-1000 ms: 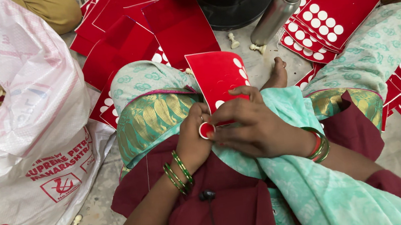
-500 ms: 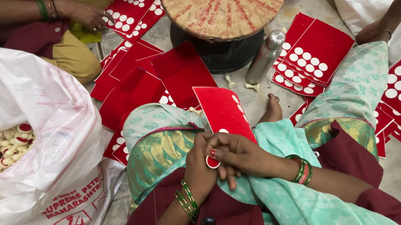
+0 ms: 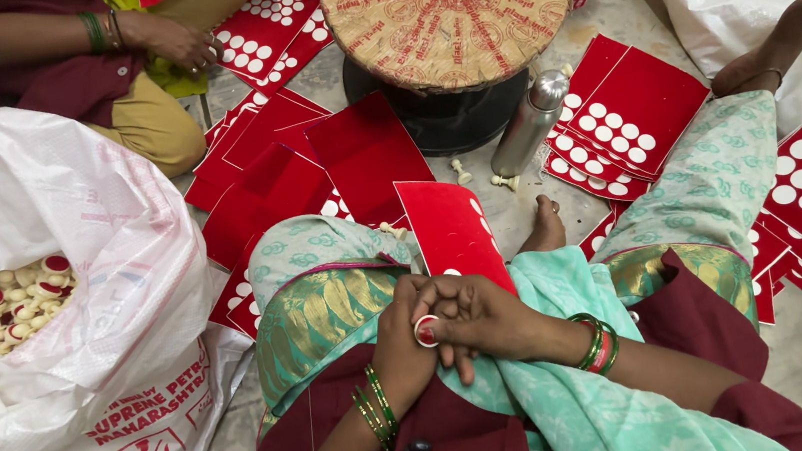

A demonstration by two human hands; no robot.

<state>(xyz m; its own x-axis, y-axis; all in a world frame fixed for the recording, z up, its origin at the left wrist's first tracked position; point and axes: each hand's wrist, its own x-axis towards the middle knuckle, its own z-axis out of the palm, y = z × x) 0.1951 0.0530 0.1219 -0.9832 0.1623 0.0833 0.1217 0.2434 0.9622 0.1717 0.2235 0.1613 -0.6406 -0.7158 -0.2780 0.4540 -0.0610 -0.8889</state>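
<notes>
My left hand (image 3: 402, 341) and my right hand (image 3: 480, 317) meet over my lap, fingers wrapped together around a small cream piece with a round red top (image 3: 426, 330). Both hands grip it; only the red disc with its pale rim shows between the fingers. A red sticker sheet (image 3: 452, 232) lies on my knee just beyond the hands. Green and gold bangles sit on both wrists.
A large white plastic sack (image 3: 100, 320) at my left holds several cream pieces with red tops (image 3: 12, 300). Red sheets with white dots (image 3: 631, 124) cover the floor. A round wicker-topped stand (image 3: 447, 9), a steel bottle (image 3: 530, 122), another person's hand (image 3: 184, 44) and foot (image 3: 800, 19) lie ahead.
The view has tilted upward, showing more of the stand and the other person. My hands stay together on the small piece, pressed closer, with the right fingers folded over the left.
</notes>
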